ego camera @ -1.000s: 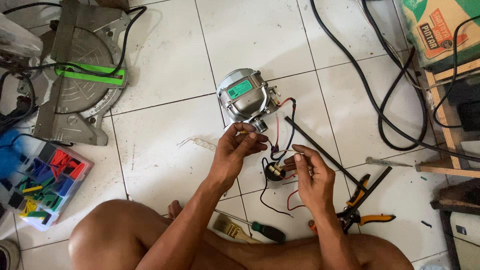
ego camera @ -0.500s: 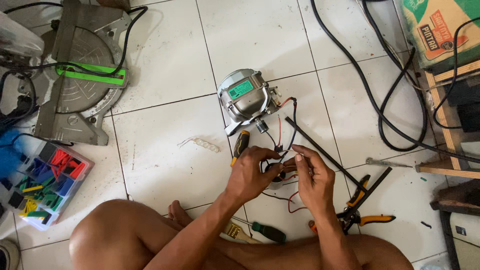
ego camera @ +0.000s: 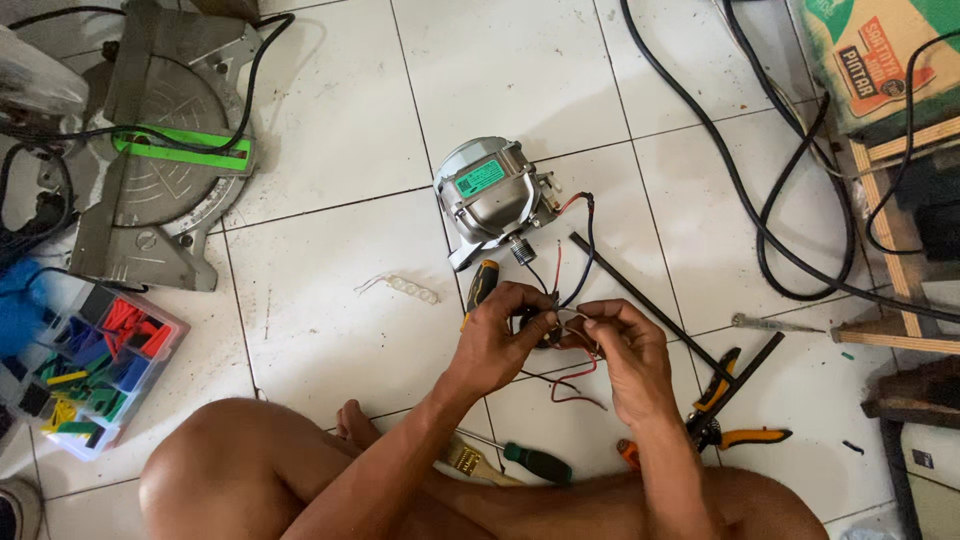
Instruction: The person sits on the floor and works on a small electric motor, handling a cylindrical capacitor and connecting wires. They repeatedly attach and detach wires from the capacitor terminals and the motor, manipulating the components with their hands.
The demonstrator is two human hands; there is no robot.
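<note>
Head view: both hands' grips [ego camera: 553,325] pinch wires [ego camera: 572,300] below motor [ego camera: 490,195].

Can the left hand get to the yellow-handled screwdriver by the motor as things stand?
Probably yes. The screwdriver lies on bare tile just above the left hand, nothing between them. But that hand is busy pinching the wires together with the right hand, so it would have to let go first.

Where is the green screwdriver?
In the head view, the green screwdriver lies on the white floor tiles at bottom centre, between the person's legs, just below the right hand and left of the orange-handled pliers.
</note>
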